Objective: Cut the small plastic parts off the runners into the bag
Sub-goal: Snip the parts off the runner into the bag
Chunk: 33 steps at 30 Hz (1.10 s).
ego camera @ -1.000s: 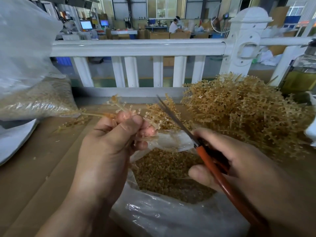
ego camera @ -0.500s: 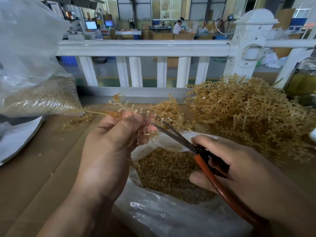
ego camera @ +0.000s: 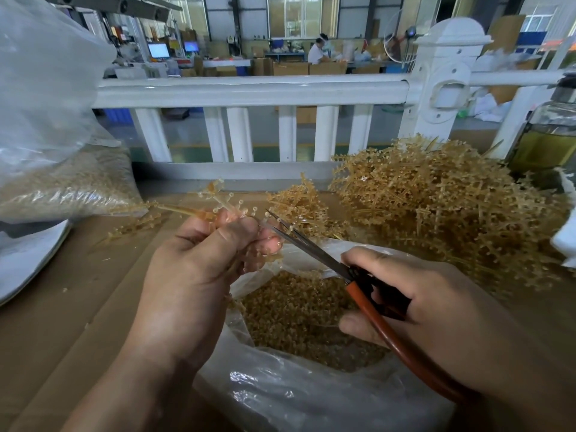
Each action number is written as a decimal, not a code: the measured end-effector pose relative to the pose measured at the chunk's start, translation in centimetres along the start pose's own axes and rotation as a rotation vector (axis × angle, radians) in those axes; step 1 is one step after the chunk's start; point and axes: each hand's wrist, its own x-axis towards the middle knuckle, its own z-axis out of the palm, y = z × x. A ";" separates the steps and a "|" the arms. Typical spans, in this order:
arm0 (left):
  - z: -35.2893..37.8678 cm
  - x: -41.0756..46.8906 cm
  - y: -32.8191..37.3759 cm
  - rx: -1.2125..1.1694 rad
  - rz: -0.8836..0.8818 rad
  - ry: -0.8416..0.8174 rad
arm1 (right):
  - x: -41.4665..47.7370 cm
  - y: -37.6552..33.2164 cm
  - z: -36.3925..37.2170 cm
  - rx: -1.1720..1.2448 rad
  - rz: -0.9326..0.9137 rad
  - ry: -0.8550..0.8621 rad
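The left hand point(ego camera: 199, 275) is clenched around a tan plastic runner point(ego camera: 218, 202), thumb pressed over the curled fingers point(ego camera: 271, 244); the runner's branches, tipped with small translucent parts, fan out above the knuckles and a thin stem trails off to the left; the right hand point(ego camera: 436, 310) grasps the scissors point(ego camera: 311, 249) by their orange-red handle, index finger laid along the top and the other fingers wrapped underneath; the blades are slightly parted, their tips right at the branches beside the left fingertips; both hands are held above the open mouth of a clear plastic bag point(ego camera: 311, 397) that lies on the brown counter point(ego camera: 62, 307) and is partly filled with cut-off parts point(ego camera: 299, 316); a large heap of uncut runners point(ego camera: 442, 210) rests on the counter behind the bag to the right, with a smaller clump point(ego camera: 296, 204) just behind the scissor tips; on the left a bigger plastic sack point(ego camera: 62, 188) holds more tan parts; a bottle of yellowish liquid point(ego camera: 548, 141) stands at the far right edge; a white railing point(ego camera: 249, 88) runs along the back of the counter, and beyond it lies a workshop floor where a person point(ego camera: 318, 51) sits at a bench
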 end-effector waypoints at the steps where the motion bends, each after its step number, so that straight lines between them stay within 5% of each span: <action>1: 0.0 0.0 0.0 0.002 0.004 -0.001 | 0.0 0.0 0.0 0.003 -0.003 0.005; 33: 0.0 -0.3 0.2 0.041 0.033 -0.008 | 0.2 0.2 0.0 -0.008 -0.039 0.008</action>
